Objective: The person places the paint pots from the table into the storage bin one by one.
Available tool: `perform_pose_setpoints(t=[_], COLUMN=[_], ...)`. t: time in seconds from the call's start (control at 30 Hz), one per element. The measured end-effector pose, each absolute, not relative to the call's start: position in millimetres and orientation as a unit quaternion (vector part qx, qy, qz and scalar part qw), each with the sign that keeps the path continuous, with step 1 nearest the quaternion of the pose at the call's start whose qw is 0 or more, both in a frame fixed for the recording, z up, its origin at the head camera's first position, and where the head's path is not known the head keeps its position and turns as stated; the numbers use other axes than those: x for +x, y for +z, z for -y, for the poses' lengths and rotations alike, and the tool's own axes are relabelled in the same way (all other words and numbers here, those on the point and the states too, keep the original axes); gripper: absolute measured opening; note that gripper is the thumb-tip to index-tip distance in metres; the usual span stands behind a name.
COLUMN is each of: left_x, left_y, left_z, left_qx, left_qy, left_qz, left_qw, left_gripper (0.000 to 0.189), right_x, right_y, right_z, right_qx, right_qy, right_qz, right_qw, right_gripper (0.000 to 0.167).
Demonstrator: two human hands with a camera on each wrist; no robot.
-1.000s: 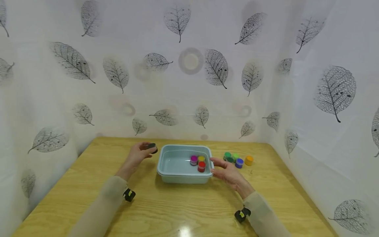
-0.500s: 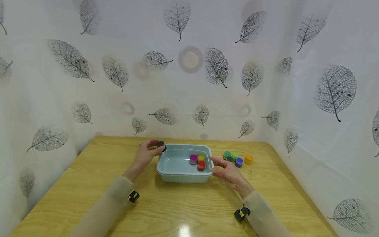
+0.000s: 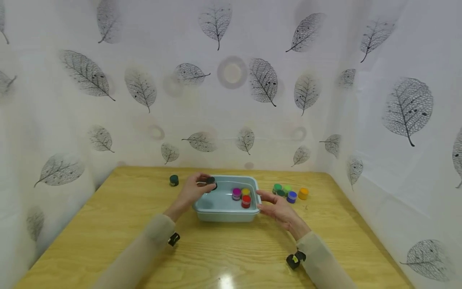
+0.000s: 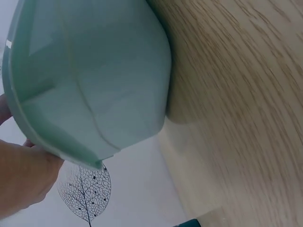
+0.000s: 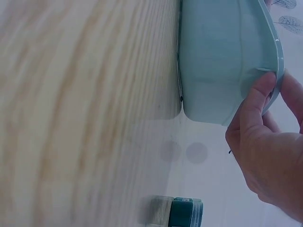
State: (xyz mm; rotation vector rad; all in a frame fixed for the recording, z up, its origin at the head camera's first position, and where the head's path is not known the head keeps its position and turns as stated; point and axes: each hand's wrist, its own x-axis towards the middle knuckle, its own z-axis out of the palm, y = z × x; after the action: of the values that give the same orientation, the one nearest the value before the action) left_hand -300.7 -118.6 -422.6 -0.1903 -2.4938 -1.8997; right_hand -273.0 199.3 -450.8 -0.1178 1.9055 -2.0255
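Note:
Over the left end of a light blue plastic basin (image 3: 227,217), my left hand (image 3: 195,192) pinches a small black-lidded paint pot (image 3: 211,183). In the left wrist view the basin wall hides that pot, and only part of the left hand (image 4: 26,175) shows past the rim. My right hand (image 3: 279,210) grips the basin's right rim between thumb and fingers; the right wrist view shows this right hand (image 5: 270,137) at the rim's corner. Inside the basin, toward its right end, stand a purple pot (image 3: 236,194), a yellow pot (image 3: 245,192) and a red pot (image 3: 246,202).
Right of the basin stand a green pot (image 3: 277,188), a light green pot (image 3: 287,190), a dark green pot (image 3: 280,194), a blue pot (image 3: 292,197) and an orange pot (image 3: 303,193). Another dark pot (image 3: 174,180) stands on the wooden table (image 3: 216,257) at left. Leaf-printed curtains (image 3: 231,112) enclose it.
My left hand has carried the black-lidded pot rightward from beside the basin to over its left end, uncovering a dark pot on the table. The right hand has stayed on the rim.

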Motion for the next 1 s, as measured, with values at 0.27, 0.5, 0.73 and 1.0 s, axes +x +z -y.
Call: perform_pose_setpoints(t=[0.27, 0.5, 0.73, 1.0], left_x=[-298.8, -299.1, -299.4, -307.5], left_y=[-421.4, -421.2, -423.4, -427.3], left_z=[103.3, 89.0, 76.9, 66.9], left_qx=[-0.077, -0.096, -0.107, -0.116], left_qy=[-0.597, -0.595, -0.576, -0.571], left_qz=[0.798, 0.796, 0.806, 0.807], left_qw=[-0.009, -0.047, -0.083, -0.092], left_gripper=[0.041, 0.034, 0.037, 0.037], right_x=[-271.4, -269.9, -268.7, -271.5], right_y=[-449.7, -451.0, -454.0, -450.7], right_z=[-198.3, -199.1, -198.8, -197.4], right_qx=[-0.046, -0.055, -0.052, -0.045], right_qy=[-0.713, -0.714, -0.718, -0.73], right_qz=[-0.676, -0.674, -0.67, -0.656], right_qw=[0.178, 0.179, 0.181, 0.184], right_gripper=[0.061, 0.062, 0.062, 0.063])
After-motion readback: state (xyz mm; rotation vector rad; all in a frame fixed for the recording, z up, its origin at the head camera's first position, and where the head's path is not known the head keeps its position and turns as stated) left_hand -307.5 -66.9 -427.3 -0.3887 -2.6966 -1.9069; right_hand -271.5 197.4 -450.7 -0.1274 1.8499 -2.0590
